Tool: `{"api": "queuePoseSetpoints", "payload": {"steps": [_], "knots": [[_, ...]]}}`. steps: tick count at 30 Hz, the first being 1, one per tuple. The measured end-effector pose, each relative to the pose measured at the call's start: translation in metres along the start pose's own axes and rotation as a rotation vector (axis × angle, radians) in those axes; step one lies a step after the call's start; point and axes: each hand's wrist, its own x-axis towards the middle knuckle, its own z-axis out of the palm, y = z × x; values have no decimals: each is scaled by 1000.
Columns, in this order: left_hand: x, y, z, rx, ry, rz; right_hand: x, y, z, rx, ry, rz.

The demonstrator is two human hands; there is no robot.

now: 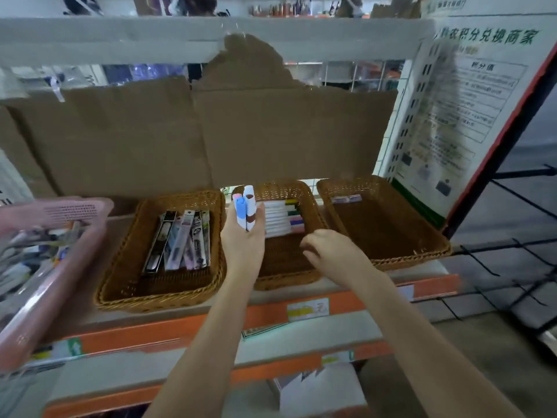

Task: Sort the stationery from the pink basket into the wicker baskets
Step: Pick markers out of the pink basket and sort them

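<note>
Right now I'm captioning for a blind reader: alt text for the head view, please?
The left hand holds a bunch of markers upright before the middle wicker basket, where markers lie in a row; the right hand hovers, loosely curled, over it. A pink basket sits at left.

Brown cardboard sheet (180, 137) behind the shelf, printed notice board (464, 110) at the right

Light: soft, even indoor light is falling from above me.
Blur: the pink basket (54, 236) is smearing.
Edges: they're bending outward.
</note>
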Motion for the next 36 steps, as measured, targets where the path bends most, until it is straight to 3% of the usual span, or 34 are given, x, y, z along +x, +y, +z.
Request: {"api": "queuePoseSetpoints", "payload": {"steps": [6, 14, 18, 23, 25, 29, 36], "knots": [[-17, -1, 10, 51, 85, 24, -19, 5, 30, -8, 83, -126], [-14, -3, 13, 127, 51, 57, -28, 1, 54, -98, 457, -193], [7, -10, 21, 353, -111, 133, -25, 4, 63, -135, 586, -205], [44, -26, 40, 965, -495, 292, -22, 5, 68, -124, 639, -199], [53, -35, 45, 1105, -674, 409, -23, 6, 70, -116, 642, -194], [61, -49, 50, 1127, -846, 466, -22, 6, 72, -116, 635, -172], [72, -63, 54, 1186, -902, 580, -23, 5, 73, -128, 669, -166]]}}
